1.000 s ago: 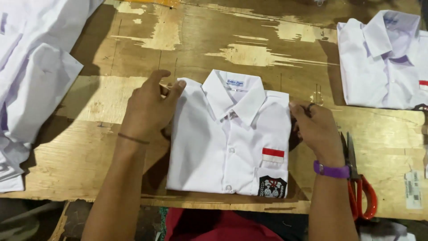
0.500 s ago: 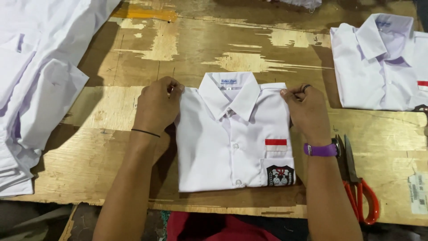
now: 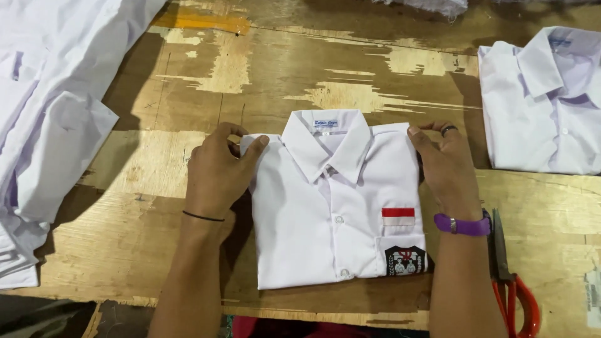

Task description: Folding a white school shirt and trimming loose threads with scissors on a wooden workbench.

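A folded white shirt [image 3: 332, 213] lies collar-up on the worn wooden table [image 3: 144, 188]. It has a red-and-white patch and a dark badge on its chest pocket. My left hand [image 3: 219, 172] grips the shirt's left shoulder edge, thumb on top of the cloth. My right hand [image 3: 444, 166], with a ring and a purple wristband, presses against the shirt's right shoulder edge, fingers curled round the fold.
A heap of white shirts [image 3: 50, 112] covers the table's left side. Another folded white shirt [image 3: 544, 106] lies at the far right. Scissors with orange handles [image 3: 510, 281] rest by my right forearm. A paper tag [image 3: 591, 297] lies at the right edge.
Both hands stay on the shirt's shoulders. My right hand has slid up from the shirt's side to its shoulder corner, and the shirt now lies squarer.
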